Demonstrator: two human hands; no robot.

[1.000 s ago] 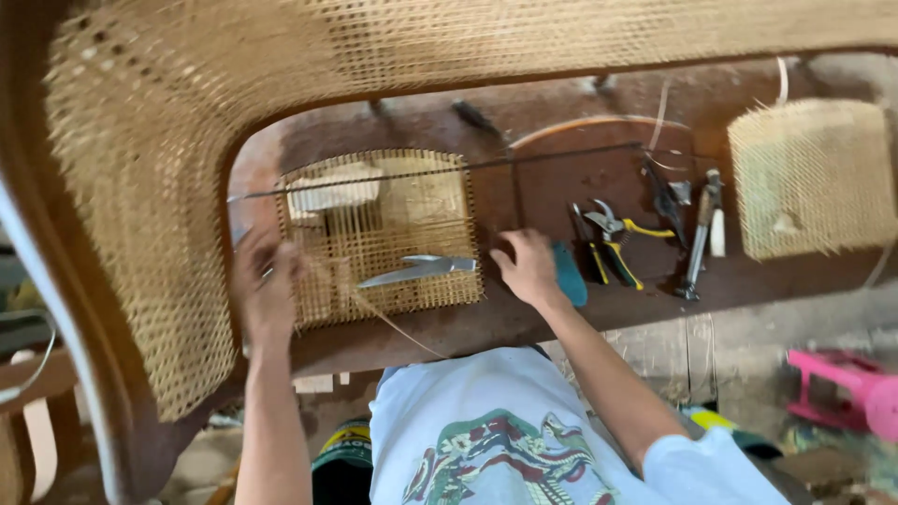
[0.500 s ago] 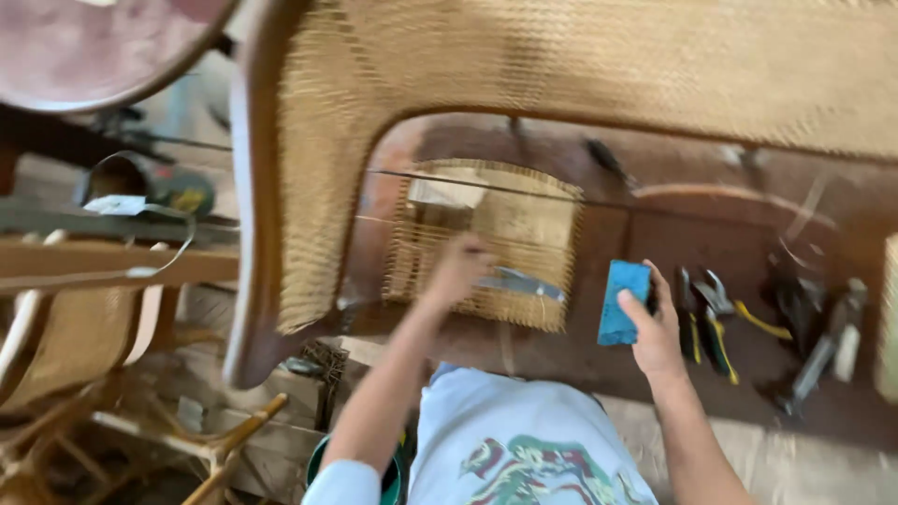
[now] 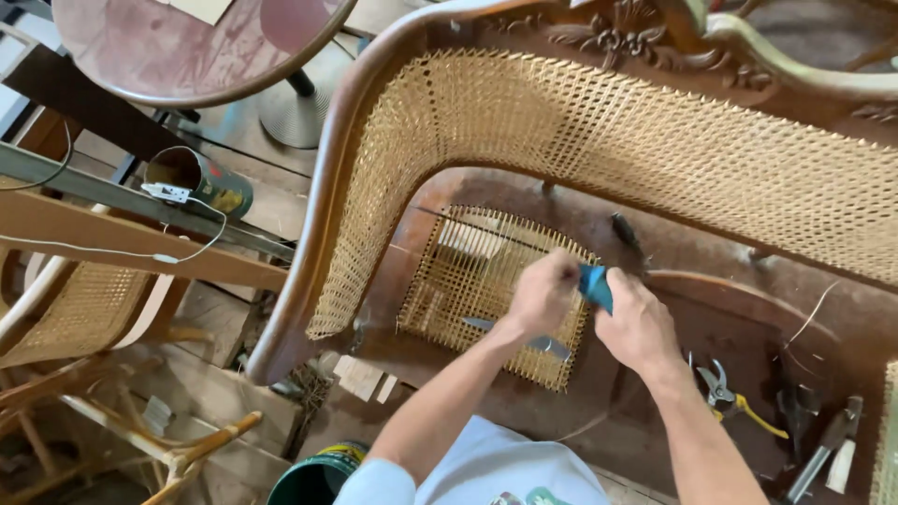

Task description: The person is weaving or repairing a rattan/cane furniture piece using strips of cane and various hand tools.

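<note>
Furniture-repair workshop, chair caning. Evidence: large cane-backed wooden frame (image 3: 655, 140) across upper frame; part-woven cane panel (image 3: 486, 281) on bench at centre; pliers (image 3: 725, 388) and other hand tools at lower right; cane chairs (image 3: 75, 309), loose rattan at left; bare, worn floor.

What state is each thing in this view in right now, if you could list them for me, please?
Left hand: closed, pinching the blue piece.
Right hand: gripping the blue piece.
Woven cane panel: lying flat, partly woven.
Blade: resting on the panel.
Yellow-handled pliers: lying untouched.
Cane chair back: weave intact.
Can: tipped on its side, open.
</note>
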